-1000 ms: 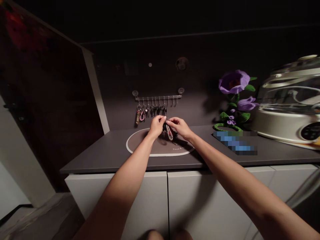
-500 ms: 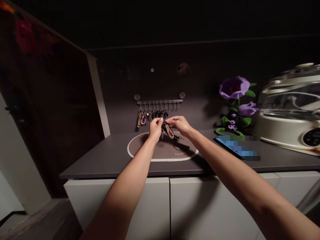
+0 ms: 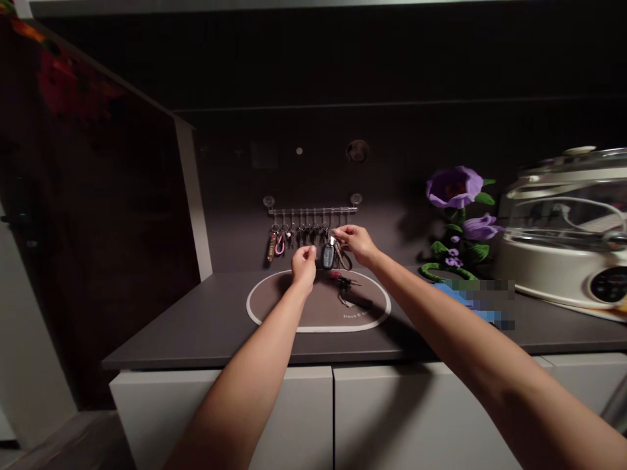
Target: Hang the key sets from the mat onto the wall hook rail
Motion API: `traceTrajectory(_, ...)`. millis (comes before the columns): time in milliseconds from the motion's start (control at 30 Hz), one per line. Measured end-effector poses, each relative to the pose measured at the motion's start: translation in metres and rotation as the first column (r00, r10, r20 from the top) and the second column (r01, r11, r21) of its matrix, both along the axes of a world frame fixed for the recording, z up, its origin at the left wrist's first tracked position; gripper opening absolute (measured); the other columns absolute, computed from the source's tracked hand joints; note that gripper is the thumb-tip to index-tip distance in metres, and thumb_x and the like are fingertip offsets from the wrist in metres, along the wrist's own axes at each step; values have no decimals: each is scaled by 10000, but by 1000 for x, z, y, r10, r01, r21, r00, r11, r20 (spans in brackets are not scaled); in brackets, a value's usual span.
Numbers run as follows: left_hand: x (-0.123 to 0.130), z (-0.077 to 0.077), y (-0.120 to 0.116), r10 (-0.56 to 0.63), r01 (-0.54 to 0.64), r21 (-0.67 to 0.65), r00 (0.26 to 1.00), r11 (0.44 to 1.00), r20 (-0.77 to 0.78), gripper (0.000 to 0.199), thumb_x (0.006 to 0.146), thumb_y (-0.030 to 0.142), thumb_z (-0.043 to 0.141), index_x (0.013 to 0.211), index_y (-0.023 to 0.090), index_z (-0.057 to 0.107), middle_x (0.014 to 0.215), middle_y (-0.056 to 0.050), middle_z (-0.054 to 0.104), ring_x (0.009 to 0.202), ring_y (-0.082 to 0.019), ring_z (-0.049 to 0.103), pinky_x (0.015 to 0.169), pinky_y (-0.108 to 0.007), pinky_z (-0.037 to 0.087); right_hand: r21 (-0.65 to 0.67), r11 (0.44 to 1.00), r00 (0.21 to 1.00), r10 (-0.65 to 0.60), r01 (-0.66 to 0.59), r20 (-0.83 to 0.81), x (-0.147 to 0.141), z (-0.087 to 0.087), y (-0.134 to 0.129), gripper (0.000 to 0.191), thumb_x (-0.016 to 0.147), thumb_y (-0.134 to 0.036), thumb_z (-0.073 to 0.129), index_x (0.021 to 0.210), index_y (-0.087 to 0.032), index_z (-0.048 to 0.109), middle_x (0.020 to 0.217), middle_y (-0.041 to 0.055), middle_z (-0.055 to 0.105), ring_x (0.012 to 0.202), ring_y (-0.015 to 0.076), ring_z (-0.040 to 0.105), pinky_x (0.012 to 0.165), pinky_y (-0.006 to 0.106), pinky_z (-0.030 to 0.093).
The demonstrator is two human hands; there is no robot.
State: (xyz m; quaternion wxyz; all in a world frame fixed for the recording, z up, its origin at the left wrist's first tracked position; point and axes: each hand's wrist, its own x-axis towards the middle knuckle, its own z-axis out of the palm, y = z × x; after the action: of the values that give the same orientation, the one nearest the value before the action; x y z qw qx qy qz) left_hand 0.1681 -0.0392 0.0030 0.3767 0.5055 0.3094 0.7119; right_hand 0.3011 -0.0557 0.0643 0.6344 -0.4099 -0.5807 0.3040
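Between my hands dangles a dark car key fob (image 3: 328, 256) with a strap and a ring. The fingertips of my right hand (image 3: 358, 244) pinch this bunch from above, just below and in front of the rack. My left hand (image 3: 304, 266) is closed with thumb and finger together, left of the fob and apart from it; anything in it is too small to make out. A clear hook rack (image 3: 313, 210) on the wall bears several keys and tags, among them a pink carabiner (image 3: 279, 245). More keys (image 3: 347, 283) lie on the oval mat (image 3: 274, 302) beneath my right hand.
On the right stand purple artificial flowers (image 3: 455, 188) and a large cream appliance (image 3: 543, 258) with a clear cover. A blurred-out blue item (image 3: 465, 300) lies on the dark counter (image 3: 186, 320). A cabinet underside hangs above.
The key fob, hidden before, now hangs in plain view from my right hand. My left hand has come apart from the bunch and sits slightly lower. The camera has tilted up slightly.
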Motion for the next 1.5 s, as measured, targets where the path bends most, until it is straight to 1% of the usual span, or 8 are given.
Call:
traceTrajectory(167, 3, -2, 2, -30, 30, -33, 1000, 999, 3, 149, 736, 271, 541, 762, 128, 574, 704, -18, 574, 624, -93, 496, 637, -231, 391, 61, 989, 990, -138, 136, 33, 12, 8, 23, 263, 631, -375, 654, 685, -134, 565, 541, -30, 492, 468, 53, 400, 444, 187, 325)
traceTrajectory(300, 5, -3, 2, -56, 56, -40, 998, 998, -2, 147, 731, 268, 544, 744, 125, 576, 686, -13, 573, 611, -90, 496, 626, -229, 389, 92, 957, 953, -285, 276, 101, 18, 15, 45, 251, 651, -369, 633, 702, -126, 595, 535, -16, 530, 462, 61, 413, 462, 195, 351)
traceTrajectory(433, 5, -2, 2, -49, 49, -59, 999, 997, 8, 165, 720, 285, 559, 742, 123, 585, 688, -18, 584, 617, -91, 500, 631, -230, 394, 92, 906, 893, -423, 413, 152, 18, 24, 60, 207, 653, -326, 623, 712, -128, 634, 524, -12, 544, 467, 73, 437, 486, 201, 371)
traceTrajectory(600, 4, -2, 2, -48, 48, -82, 999, 995, 12, 140, 731, 252, 537, 741, 120, 583, 683, -18, 580, 610, -88, 496, 613, -223, 388, 100, 829, 808, -558, 550, 190, 13, 32, 67, 189, 645, -290, 617, 720, -125, 671, 583, 7, 583, 509, 86, 471, 542, 214, 385)
traceTrajectory(833, 3, -2, 2, -41, 43, -88, 999, 995, 19, 133, 730, 246, 538, 744, 121, 583, 675, -19, 579, 595, -88, 491, 600, -224, 385, 117, 764, 726, -641, 635, 247, 10, 32, 78, 182, 666, -279, 613, 762, -147, 694, 704, 47, 647, 639, 130, 555, 644, 237, 417)
traceTrajectory(1100, 4, -1, 1, -45, 48, -87, 998, 995, 33, 120, 715, 244, 565, 710, 125, 584, 667, -12, 581, 599, -86, 497, 626, -229, 400, 89, 712, 668, -689, 697, 281, 5, 25, 77, 152, 684, -270, 606, 753, -160, 684, 762, 69, 659, 684, 146, 576, 680, 250, 423)
traceTrajectory(1367, 2, -1, 0, -49, 50, -127, 999, 991, 15, 121, 730, 241, 555, 718, 124, 584, 650, -8, 575, 589, -84, 491, 605, -220, 391, 96, 727, 692, -680, 680, 244, 7, 15, 76, 110, 655, -245, 619, 726, -162, 637, 722, 42, 633, 642, 127, 540, 668, 244, 418)
traceTrajectory(1500, 1, -3, 2, -60, 60, -148, 998, 987, 4, 140, 717, 263, 576, 725, 125, 598, 656, -11, 586, 596, -87, 498, 601, -222, 391, 100, 762, 739, -646, 640, 191, 11, 9, 81, 71, 651, -199, 595, 706, -158, 611, 694, 24, 610, 603, 113, 517, 631, 234, 419)
